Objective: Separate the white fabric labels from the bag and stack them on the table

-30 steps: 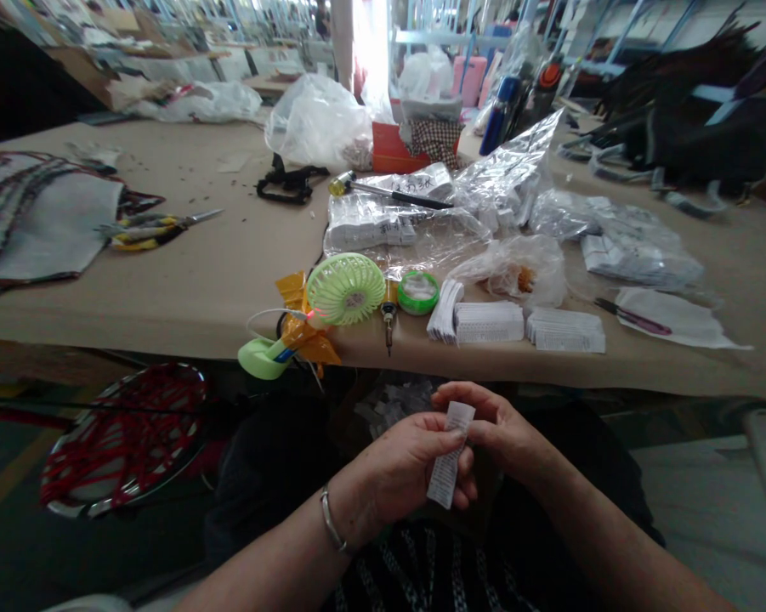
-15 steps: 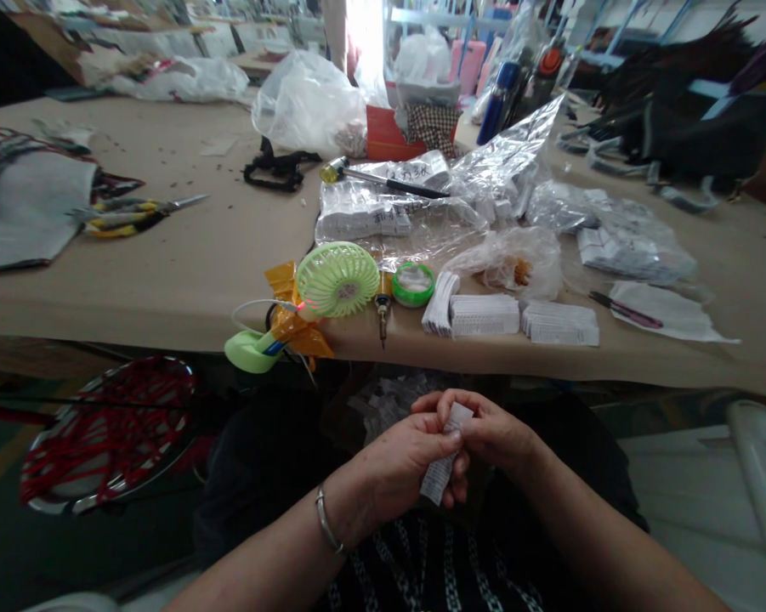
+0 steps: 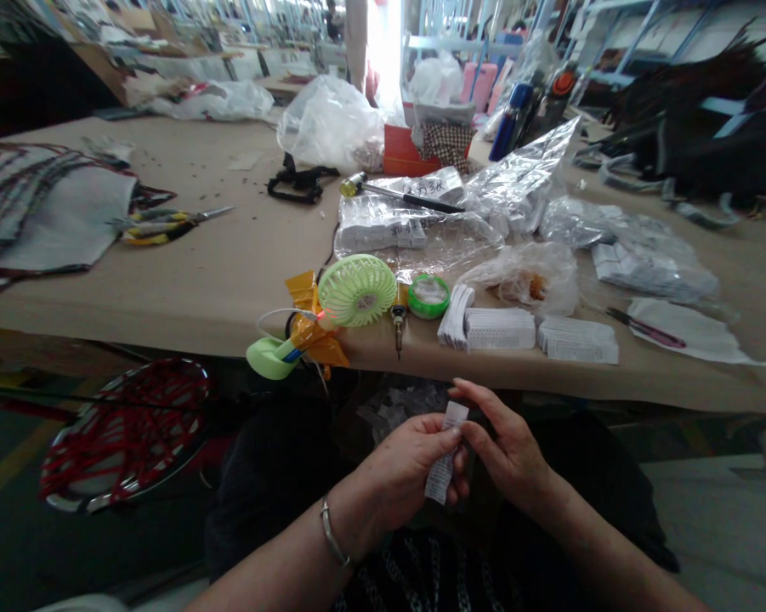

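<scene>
Above my lap, my left hand pinches a narrow white printed label between thumb and fingers. The label hangs at a slant, its top end poking up past my thumb. My right hand is just to the right with its fingers spread; its thumb tip is close to the label's edge, and whether it touches cannot be made out. On the table edge ahead lie stacks of similar labels: one tilted stack, a middle stack and a right stack.
A green fan, a pointed tool and a green round tub line the table edge. Behind are a hammer and clear plastic packs. Yellow-handled snips lie left; a red-strapped round frame stands below.
My right hand has let go of the label and opened, drawing away to the right. The label stays in my left hand. The whole view has shifted slightly, with the table further right.
</scene>
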`<state>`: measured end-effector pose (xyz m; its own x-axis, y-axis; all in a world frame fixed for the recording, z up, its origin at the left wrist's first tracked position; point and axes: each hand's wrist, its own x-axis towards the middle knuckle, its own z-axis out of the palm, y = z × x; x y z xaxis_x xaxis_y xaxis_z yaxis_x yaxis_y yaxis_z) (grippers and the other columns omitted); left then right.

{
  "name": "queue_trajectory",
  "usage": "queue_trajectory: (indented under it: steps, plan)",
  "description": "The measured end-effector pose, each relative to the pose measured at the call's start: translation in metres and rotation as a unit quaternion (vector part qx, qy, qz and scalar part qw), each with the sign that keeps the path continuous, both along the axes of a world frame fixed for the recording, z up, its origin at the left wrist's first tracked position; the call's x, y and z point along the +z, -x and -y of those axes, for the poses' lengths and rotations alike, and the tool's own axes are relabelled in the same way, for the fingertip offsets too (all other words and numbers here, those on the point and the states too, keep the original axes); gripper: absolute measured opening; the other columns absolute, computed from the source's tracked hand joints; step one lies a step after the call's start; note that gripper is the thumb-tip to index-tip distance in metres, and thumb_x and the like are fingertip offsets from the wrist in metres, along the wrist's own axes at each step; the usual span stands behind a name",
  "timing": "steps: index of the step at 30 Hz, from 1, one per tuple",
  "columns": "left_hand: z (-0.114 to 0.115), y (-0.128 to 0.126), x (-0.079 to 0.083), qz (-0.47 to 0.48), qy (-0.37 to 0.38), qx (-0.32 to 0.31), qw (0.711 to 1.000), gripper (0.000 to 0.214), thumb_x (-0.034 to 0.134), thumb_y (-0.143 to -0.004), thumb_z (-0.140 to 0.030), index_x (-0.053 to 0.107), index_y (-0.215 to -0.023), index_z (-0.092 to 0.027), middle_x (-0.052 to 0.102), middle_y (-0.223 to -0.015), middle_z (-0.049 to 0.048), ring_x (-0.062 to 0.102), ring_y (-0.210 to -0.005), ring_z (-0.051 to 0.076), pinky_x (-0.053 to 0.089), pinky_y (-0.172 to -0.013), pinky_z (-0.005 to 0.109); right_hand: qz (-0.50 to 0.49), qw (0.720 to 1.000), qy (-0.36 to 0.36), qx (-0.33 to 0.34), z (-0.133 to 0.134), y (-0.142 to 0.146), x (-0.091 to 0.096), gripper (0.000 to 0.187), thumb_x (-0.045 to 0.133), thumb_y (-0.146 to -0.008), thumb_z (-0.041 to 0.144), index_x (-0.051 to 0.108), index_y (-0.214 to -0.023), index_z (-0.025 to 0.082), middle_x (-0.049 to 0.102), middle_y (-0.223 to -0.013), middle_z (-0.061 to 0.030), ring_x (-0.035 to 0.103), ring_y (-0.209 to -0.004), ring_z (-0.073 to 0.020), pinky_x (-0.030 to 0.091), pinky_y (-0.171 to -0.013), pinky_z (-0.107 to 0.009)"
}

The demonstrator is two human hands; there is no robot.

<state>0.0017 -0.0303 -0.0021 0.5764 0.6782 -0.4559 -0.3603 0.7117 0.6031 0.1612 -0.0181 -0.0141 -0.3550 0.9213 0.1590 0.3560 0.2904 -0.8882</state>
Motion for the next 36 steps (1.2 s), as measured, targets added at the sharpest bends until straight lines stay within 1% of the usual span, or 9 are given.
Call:
queue_trajectory:
  steps: [2,6,11,14,17,22,25,31,36]
  plan:
    - [0.0,0.002,0.001,-0.007,-0.003,0.016,1.0,0.019,0.055,-0.079,-0.033,0.054,-0.078,-0.015,0.049,-0.058,-0.0032,0.051,-0.044,0.007,0.036,-0.04,0.017,-0.07,0.994,0.077,-0.035,-0.002,0.006,0.001,0.037,0.049,-0.086,0.031,0.045,-0.123,0.025,0.058,-0.104,-0.0042,0.057,-0.093,-0.0156,0.045,-0.083,-0.028]
    - [0.001,0.007,0.006,-0.043,-0.029,0.055,0.997,0.019,0.052,-0.081,-0.033,0.056,-0.086,-0.015,0.049,-0.06,-0.0034,0.05,-0.045,0.007,0.035,-0.042,0.017,-0.19,0.955,0.226,-0.041,-0.012,0.019,0.005,0.018,0.057,-0.081,0.035,0.055,-0.088,0.019,0.056,-0.072,0.0018,0.054,-0.062,-0.0088,0.044,-0.059,-0.02]
    - [0.0,0.012,0.009,-0.095,-0.066,0.087,0.989,0.025,0.051,-0.081,-0.037,0.051,-0.071,-0.014,0.048,-0.055,-0.0032,0.047,-0.044,0.007,0.033,-0.043,0.019,-0.227,0.929,0.292,-0.017,-0.022,0.032,0.006,0.022,0.061,-0.077,0.036,0.054,-0.074,0.016,0.052,-0.058,0.0037,0.049,-0.047,-0.0072,0.039,-0.048,-0.019]
    - [-0.001,0.016,0.009,-0.13,-0.098,0.094,0.982,0.031,0.048,-0.082,-0.04,0.049,-0.064,-0.015,0.047,-0.051,-0.0029,0.044,-0.043,0.007,0.033,-0.045,0.02,-0.217,0.933,0.285,-0.007,-0.027,0.039,0.007,0.023,0.062,-0.075,0.037,0.054,-0.072,0.016,0.052,-0.055,0.0037,0.047,-0.046,-0.0078,0.038,-0.047,-0.02]
    - [-0.004,0.023,0.009,-0.18,-0.156,0.112,0.965,0.026,0.051,-0.081,-0.036,0.053,-0.068,-0.014,0.051,-0.054,-0.0021,0.045,-0.05,0.009,0.035,-0.051,0.021,-0.209,0.944,0.255,0.004,-0.031,0.047,0.009,0.023,0.061,-0.075,0.037,0.053,-0.071,0.016,0.05,-0.056,0.0044,0.045,-0.048,-0.0078,0.037,-0.048,-0.02]
    - [-0.009,0.04,0.005,-0.318,-0.285,0.175,0.887,0.016,0.053,-0.079,-0.026,0.064,-0.082,-0.015,0.062,-0.076,0.0011,0.053,-0.073,0.013,0.041,-0.068,0.022,-0.132,0.982,0.135,-0.003,-0.039,0.062,0.013,0.017,0.058,-0.075,0.032,0.055,-0.068,0.016,0.047,-0.061,0.0035,0.042,-0.058,-0.009,0.036,-0.054,-0.02]
    - [-0.013,0.047,0.003,-0.367,-0.306,0.202,0.855,0.016,0.051,-0.081,-0.026,0.064,-0.083,-0.017,0.064,-0.076,0.001,0.055,-0.073,0.014,0.042,-0.068,0.022,-0.093,0.992,0.089,-0.006,-0.043,0.069,0.013,0.016,0.056,-0.076,0.03,0.056,-0.068,0.016,0.048,-0.062,0.0028,0.043,-0.059,-0.0097,0.036,-0.055,-0.02]
    - [-0.025,0.053,0.005,-0.426,-0.35,0.228,0.803,0.016,0.051,-0.082,-0.029,0.063,-0.083,-0.018,0.065,-0.075,-0.0001,0.057,-0.07,0.012,0.043,-0.065,0.02,-0.076,0.995,0.066,-0.019,-0.052,0.075,0.01,0.014,0.055,-0.077,0.028,0.057,-0.07,0.016,0.05,-0.061,0.003,0.044,-0.058,-0.0096,0.037,-0.055,-0.019]
    - [-0.031,0.055,0.003,-0.451,-0.37,0.224,0.781,0.019,0.048,-0.084,-0.029,0.062,-0.079,-0.018,0.062,-0.069,-0.0007,0.055,-0.064,0.011,0.041,-0.061,0.02,-0.062,0.997,0.044,-0.028,-0.057,0.076,0.01,0.014,0.056,-0.077,0.028,0.058,-0.07,0.016,0.053,-0.062,0.0023,0.047,-0.059,-0.0101,0.039,-0.056,-0.019]
